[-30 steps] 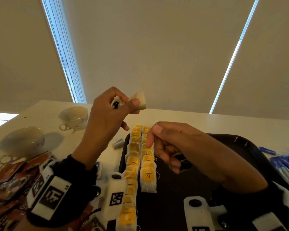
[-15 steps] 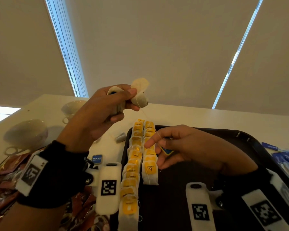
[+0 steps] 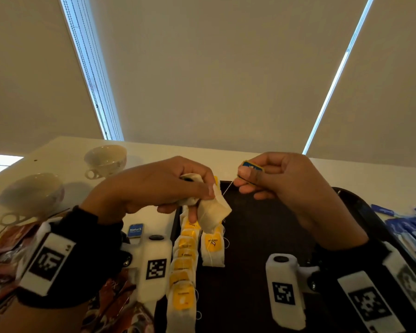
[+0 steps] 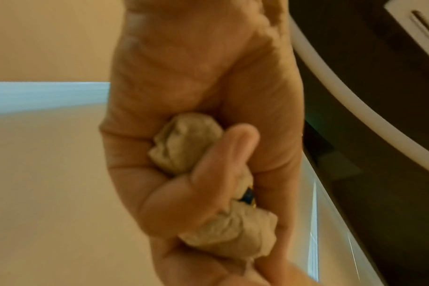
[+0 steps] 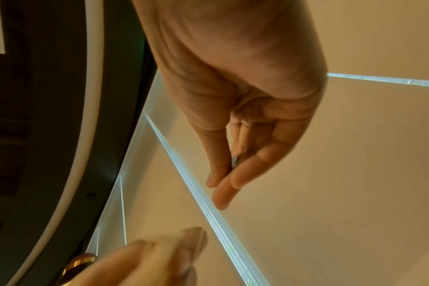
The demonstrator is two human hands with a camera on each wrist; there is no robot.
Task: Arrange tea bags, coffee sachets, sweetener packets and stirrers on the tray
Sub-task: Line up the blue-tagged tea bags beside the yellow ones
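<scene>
My left hand (image 3: 202, 191) grips a small bunch of white tea bags (image 3: 190, 188) above the far left part of the black tray (image 3: 262, 236). One tea bag (image 3: 213, 215) hangs from its fingers. My right hand (image 3: 245, 179) pinches that bag's blue tag (image 3: 251, 168), and the string (image 3: 227, 188) runs taut between the hands. Two rows of yellow-tagged tea bags (image 3: 185, 260) lie along the tray's left side. In the left wrist view the crumpled tea bags (image 4: 186, 147) sit inside the curled fingers. The right wrist view shows the tag's edge (image 5: 235, 158) between thumb and fingertips.
Two white cups (image 3: 106, 159) (image 3: 31, 193) stand on the table at the far left. Brown coffee sachets (image 3: 5, 255) lie at the near left, and a small blue packet (image 3: 136, 230) lies beside the tray. Blue sweetener packets (image 3: 413, 227) are piled right of the tray.
My right hand has risen from the tray with the blue tag, drawing the string out. My left hand has come down with the tea bags, close above the rows.
</scene>
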